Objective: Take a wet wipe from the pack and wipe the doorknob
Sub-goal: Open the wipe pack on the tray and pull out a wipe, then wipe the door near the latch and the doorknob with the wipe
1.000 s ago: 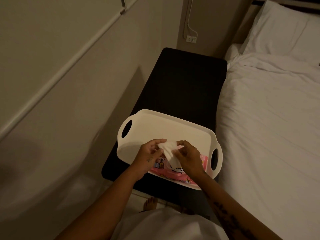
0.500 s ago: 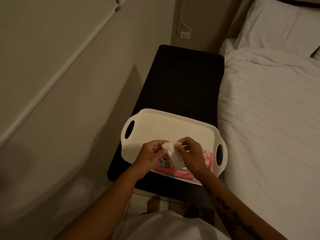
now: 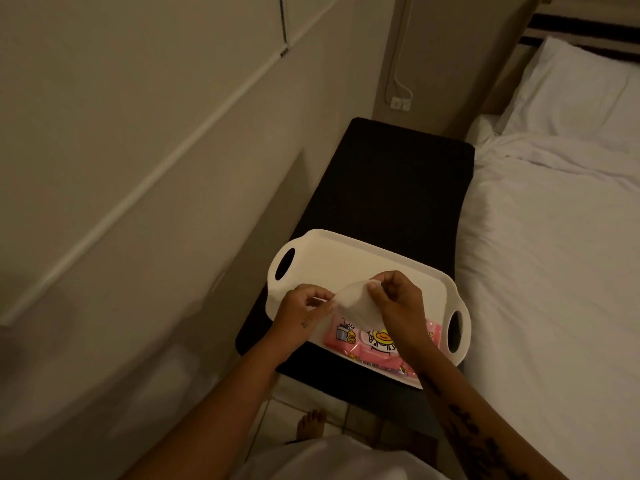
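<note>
Both hands are up over the white tray (image 3: 313, 252), and between them the wet wipe (image 3: 353, 301) now hangs spread out — half a second ago it was a small bunched fold pinched close between the fingers, and now it has opened into a broad, rounded sheet. The left hand (image 3: 304, 311) pinches the wipe's left edge between thumb and fingertips; the right hand (image 3: 398, 299) grips its upper right corner, fingers curled closed on it, held a little higher than the left. The two hands have drawn further apart than before.

Under the wipe lies the pink wipe pack (image 3: 367, 344), flat in the near part of the tray, its cartoon print showing. More of the pack is visible than a moment ago, when the hands sat lower over it. The right forearm crosses its right end.

The tray rests on the near end of the dark bench (image 3: 388, 188), which stands between the beige wall (image 3: 138, 168) on the left and the white bed (image 3: 554, 254) on the right. A pillow (image 3: 581, 95) lies at the head of the bed. On the far wall a wall socket (image 3: 400, 103) shows with a cord running up from it. A bare foot (image 3: 311, 426) shows on the tiled floor below the bench — the doorknob is nowhere in view.
</note>
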